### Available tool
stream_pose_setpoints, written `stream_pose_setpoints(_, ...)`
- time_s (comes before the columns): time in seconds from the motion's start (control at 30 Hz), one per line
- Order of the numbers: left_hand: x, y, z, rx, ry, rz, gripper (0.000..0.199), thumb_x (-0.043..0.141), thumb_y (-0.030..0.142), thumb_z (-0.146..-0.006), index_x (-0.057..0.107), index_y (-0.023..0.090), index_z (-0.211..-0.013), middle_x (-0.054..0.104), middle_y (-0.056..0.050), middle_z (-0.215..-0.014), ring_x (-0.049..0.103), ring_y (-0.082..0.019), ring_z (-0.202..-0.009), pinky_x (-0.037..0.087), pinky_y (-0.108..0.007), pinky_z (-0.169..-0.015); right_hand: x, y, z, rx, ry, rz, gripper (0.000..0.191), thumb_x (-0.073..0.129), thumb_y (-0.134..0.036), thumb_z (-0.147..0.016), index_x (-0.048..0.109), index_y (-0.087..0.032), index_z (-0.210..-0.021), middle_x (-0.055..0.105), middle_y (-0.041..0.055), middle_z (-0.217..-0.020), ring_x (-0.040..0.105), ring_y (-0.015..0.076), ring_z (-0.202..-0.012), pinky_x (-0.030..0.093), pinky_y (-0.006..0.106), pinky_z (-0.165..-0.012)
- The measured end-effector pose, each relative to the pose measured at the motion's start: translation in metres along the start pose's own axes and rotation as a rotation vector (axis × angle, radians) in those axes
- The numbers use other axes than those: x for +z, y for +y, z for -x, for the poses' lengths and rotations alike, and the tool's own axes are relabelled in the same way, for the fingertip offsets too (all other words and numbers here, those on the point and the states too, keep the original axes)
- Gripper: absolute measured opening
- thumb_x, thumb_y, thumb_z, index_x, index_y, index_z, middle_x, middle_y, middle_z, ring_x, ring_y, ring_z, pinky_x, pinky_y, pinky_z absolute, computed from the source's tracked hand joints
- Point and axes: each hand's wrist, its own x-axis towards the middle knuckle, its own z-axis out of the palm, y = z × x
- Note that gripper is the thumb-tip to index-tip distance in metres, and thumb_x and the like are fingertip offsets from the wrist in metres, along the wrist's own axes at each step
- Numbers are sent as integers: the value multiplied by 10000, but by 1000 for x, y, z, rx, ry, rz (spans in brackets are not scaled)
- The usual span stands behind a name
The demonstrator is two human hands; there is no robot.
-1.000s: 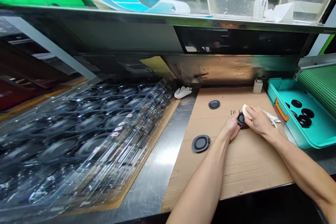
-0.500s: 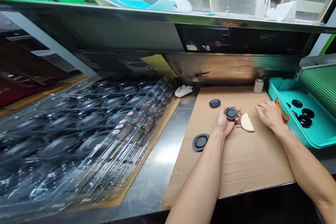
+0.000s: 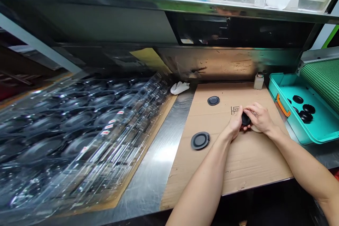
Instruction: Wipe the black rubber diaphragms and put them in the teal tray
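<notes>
Both hands meet over the cardboard sheet (image 3: 238, 162). My left hand (image 3: 235, 124) is closed around a small round black plastic part (image 3: 245, 120), thumb on its near side. The fingers of my right hand (image 3: 261, 118) press on the same part from the right, hiding much of it. Under the right hand, a cream half-round pad (image 3: 255, 129) shows only partly. To the left lie two other flat black parts: a smaller round lid (image 3: 213, 101) farther back and a larger oval ring-shaped lid (image 3: 200, 141) nearer me.
Clear plastic trays (image 3: 92, 148) with rows of black round parts fill the left. A teal bin (image 3: 323, 127) holding several black discs stands right, beside a green mesh belt (image 3: 323, 77). A small bottle (image 3: 259, 80) and crumpled white paper (image 3: 179, 88) sit at the back.
My right hand has moved left from beside the bin onto the black part. My left hand has shifted right with that part, now tilted, and the cream pad has become mostly covered.
</notes>
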Motion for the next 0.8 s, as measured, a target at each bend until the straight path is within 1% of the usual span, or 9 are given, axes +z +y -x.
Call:
stream_pose_setpoints(0.1, 1, 0, 0, -2, 5, -3, 586, 409, 639, -1003, 645, 111, -905, 635, -78, -616, 537, -132, -418, 343, -210, -361, 11, 8, 3, 81, 7, 67, 315, 540, -416, -1028, 702, -190, -1175, 662, 65, -1036, 608, 140, -950, 442, 228, -838)
stream_pose_setpoints(0.2, 0, 6, 0, -47, 20, 28, 564, 326, 547, -1041, 632, 106, -865, 663, -109, -663, 557, -139, -427, 364, -218, -359, 13, 18, 5, 122, -8, 189, 327, 564, -470, -1019, 698, -191, -1123, 664, 59, -1057, 610, 139, -953, 419, 221, -815)
stream_pose_setpoints(0.27, 0, 10, -1, -74, 71, 44, 539, 275, 472, -1049, 599, 119, -802, 639, -99, -621, 551, -146, -412, 375, -226, -350, 11, 20, 6, 92, -88, 262, 332, 515, -464, -1043, 712, -197, -1054, 652, 55, -1043, 599, 132, -930, 403, 218, -799)
stream_pose_setpoints(0.33, 0, 13, -1, -98, 137, 56, 483, 274, 407, -1038, 566, 136, -764, 610, -79, -576, 537, -149, -391, 380, -230, -339, 9, 19, 5, 36, -172, 281, 328, 477, -418, -1060, 716, -195, -1069, 638, 61, -1038, 587, 127, -918, 401, 217, -810)
stream_pose_setpoints(0.4, 1, 14, -2, -115, 174, 63, 416, 299, 362, -1018, 557, 142, -777, 610, -72, -568, 533, -151, -380, 384, -231, -334, 5, 18, 4, -16, -222, 253, 291, 474, -343, -1054, 714, -184, -1095, 633, 65, -1028, 581, 127, -921, 403, 219, -834)
stream_pose_setpoints(0.5, 2, 14, -3, -117, 154, 49, 407, 316, 369, -1002, 597, 119, -849, 643, -102, -602, 533, -151, -378, 374, -227, -331, -1, 19, 2, -27, -191, 221, 243, 491, -261, -1025, 710, -157, -1039, 634, 62, -966, 572, 132, -905, 402, 227, -827)
stream_pose_setpoints(0.57, 3, 12, -3, -114, 149, 5, 444, 320, 398, -1003, 623, 106, -862, 650, -119, -604, 528, -152, -370, 353, -224, -322, -2, 19, 0, -12, -144, 228, 259, 477, -270, -1031, 704, -148, -1007, 631, 66, -944, 565, 139, -888, 399, 234, -809)
stream_pose_setpoints(0.7, 4, 7, -2, -70, 140, -163, 499, 302, 397, -1013, 618, 130, -734, 643, -117, -573, 507, -145, -339, 326, -222, -305, 2, 20, 0, 4, -107, 257, 280, 473, -322, -1036, 711, -176, -1055, 630, 64, -972, 567, 142, -885, 401, 239, -815)
stream_pose_setpoints(0.8, 4, 4, -1, -27, 124, -257, 510, 317, 393, -1016, 607, 145, -677, 640, -106, -548, 497, -138, -324, 316, -214, -303, 6, 18, 0, 8, -108, 291, 289, 457, -319, -1039, 708, -177, -1051, 631, 67, -982, 574, 147, -902, 404, 242, -832)
